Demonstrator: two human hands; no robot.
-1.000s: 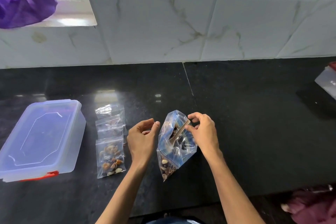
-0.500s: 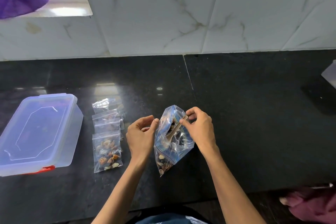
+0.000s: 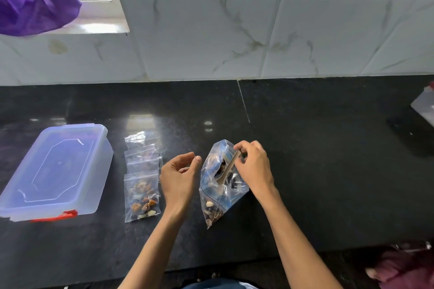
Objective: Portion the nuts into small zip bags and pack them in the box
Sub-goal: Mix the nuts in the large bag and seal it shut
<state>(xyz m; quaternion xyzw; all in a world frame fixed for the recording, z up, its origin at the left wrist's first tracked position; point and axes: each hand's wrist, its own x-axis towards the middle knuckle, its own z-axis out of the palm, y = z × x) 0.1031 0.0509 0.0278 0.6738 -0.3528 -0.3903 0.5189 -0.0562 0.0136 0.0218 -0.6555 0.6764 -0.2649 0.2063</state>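
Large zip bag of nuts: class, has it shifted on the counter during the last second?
No. The large zip bag keeps the same gap to the right of the filled small bag; only the camera view shifted.

We see a black desk (image 3: 305,171) w/ white tiled wall behind. R hand (image 3: 252,166) pinches the top of a big zip bag (image 3: 219,185) of nuts, wooden spoon (image 3: 226,169) sticking out of its mouth. L hand (image 3: 179,177) just beside the bag, fingers loosely curled, holding nothing, not touching it as far as we can tell. Left of it a row of small zip bags (image 3: 142,178); nearest one has nuts. Further left, lidded clear box (image 3: 55,171) w/ red clip. Purple cloth (image 3: 35,0) top-left by window.
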